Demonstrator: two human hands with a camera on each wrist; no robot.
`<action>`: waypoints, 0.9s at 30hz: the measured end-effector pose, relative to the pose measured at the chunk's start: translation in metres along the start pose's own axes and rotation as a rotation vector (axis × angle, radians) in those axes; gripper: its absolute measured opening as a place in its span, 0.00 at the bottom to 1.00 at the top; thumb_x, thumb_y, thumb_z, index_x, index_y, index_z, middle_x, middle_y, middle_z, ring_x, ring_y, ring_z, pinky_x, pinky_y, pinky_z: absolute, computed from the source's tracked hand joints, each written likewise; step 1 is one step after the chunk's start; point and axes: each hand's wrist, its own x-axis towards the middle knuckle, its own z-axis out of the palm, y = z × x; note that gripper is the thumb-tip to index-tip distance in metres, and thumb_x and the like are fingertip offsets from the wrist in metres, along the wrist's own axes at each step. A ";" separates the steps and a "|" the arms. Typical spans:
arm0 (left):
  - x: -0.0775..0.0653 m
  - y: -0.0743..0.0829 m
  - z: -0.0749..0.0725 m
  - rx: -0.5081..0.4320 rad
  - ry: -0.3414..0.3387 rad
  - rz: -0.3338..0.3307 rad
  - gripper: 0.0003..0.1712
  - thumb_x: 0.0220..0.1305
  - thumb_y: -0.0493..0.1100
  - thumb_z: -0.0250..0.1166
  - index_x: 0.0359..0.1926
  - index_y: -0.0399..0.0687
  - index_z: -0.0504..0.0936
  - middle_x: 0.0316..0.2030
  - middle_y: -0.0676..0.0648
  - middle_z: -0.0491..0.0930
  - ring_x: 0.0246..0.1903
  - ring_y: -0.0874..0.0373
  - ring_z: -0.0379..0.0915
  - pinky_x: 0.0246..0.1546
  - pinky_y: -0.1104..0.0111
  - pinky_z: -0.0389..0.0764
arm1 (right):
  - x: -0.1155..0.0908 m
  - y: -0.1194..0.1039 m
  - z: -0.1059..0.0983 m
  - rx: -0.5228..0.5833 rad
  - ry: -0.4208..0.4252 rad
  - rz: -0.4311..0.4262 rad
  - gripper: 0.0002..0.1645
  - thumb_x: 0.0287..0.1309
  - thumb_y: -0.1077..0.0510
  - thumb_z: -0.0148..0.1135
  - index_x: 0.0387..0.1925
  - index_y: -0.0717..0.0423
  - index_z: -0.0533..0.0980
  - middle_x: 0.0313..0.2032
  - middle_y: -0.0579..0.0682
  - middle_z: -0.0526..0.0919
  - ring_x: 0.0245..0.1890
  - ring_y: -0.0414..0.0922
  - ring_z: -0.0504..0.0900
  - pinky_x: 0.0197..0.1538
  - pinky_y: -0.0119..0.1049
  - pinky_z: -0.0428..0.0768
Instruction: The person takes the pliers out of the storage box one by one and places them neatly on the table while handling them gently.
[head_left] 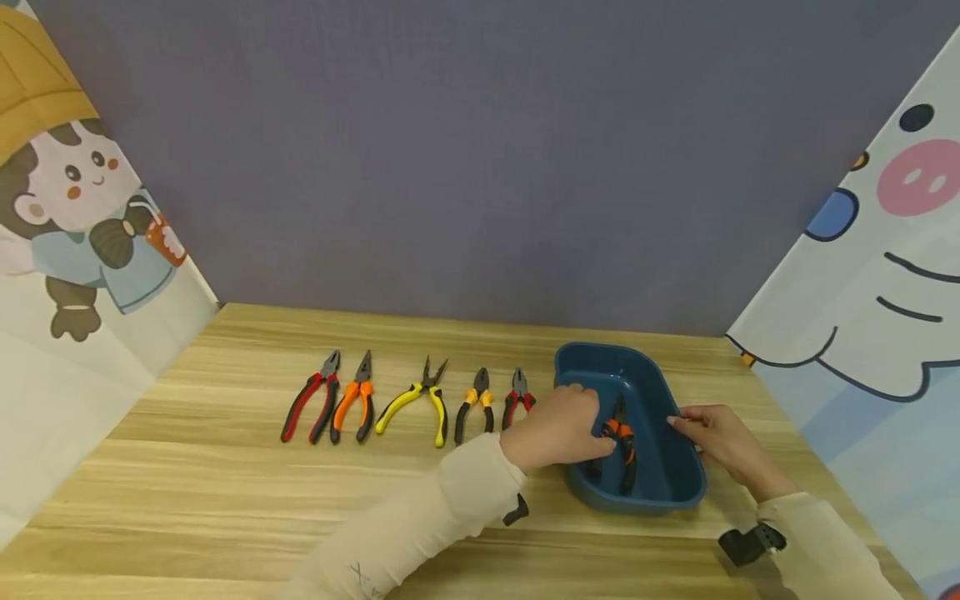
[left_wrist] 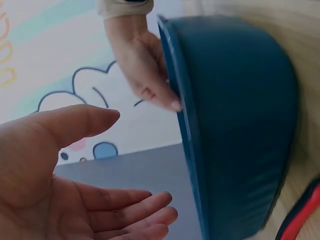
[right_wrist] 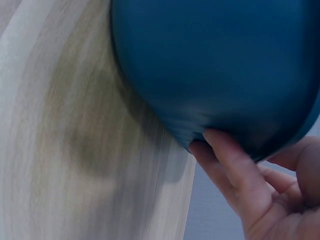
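A dark blue plastic bin (head_left: 678, 467) stands at the right of the table. My right hand (head_left: 716, 437) grips its right rim, thumb over the edge and fingers against the outer wall (right_wrist: 200, 75). My left hand (head_left: 558, 425) is over the bin's left side; in the left wrist view its thumb and fingers (left_wrist: 135, 215) are spread apart with nothing between them. Inside the bin lie orange-and-black pliers (head_left: 627, 437), one handle partly hidden by the left thumb. Closest outside the bin are small red-and-black pliers (head_left: 519, 383), their lower handles hidden behind the left hand.
Further left along the row lie small yellow-and-black pliers (head_left: 482, 381), yellow long-nose pliers (head_left: 430, 383), orange-and-black pliers (head_left: 364, 388) and larger red-and-black pliers (head_left: 332, 364). A grey panel (head_left: 450, 167) rises behind the wooden table (head_left: 225, 500), with cartoon-printed panels on both sides.
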 end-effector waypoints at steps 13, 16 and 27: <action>0.017 0.017 0.030 0.130 -0.010 -0.037 0.18 0.56 0.59 0.65 0.33 0.49 0.79 0.30 0.54 0.74 0.32 0.63 0.67 0.33 0.74 0.69 | 0.000 -0.002 0.000 0.005 -0.003 -0.004 0.26 0.68 0.56 0.51 0.53 0.80 0.69 0.42 0.65 0.81 0.33 0.38 0.82 0.31 0.39 0.82; 0.019 0.018 0.033 0.111 -0.035 -0.053 0.22 0.55 0.59 0.66 0.39 0.47 0.80 0.35 0.53 0.75 0.36 0.62 0.69 0.40 0.74 0.71 | 0.000 -0.001 0.000 0.009 -0.001 0.003 0.26 0.68 0.56 0.51 0.53 0.79 0.69 0.40 0.63 0.82 0.32 0.39 0.82 0.31 0.39 0.82; 0.029 0.022 0.046 0.110 -0.074 -0.102 0.30 0.54 0.60 0.67 0.49 0.44 0.77 0.40 0.51 0.75 0.43 0.60 0.69 0.48 0.73 0.70 | -0.001 0.000 0.000 -0.032 0.007 0.032 0.30 0.68 0.53 0.51 0.56 0.78 0.67 0.47 0.67 0.79 0.35 0.37 0.81 0.33 0.39 0.82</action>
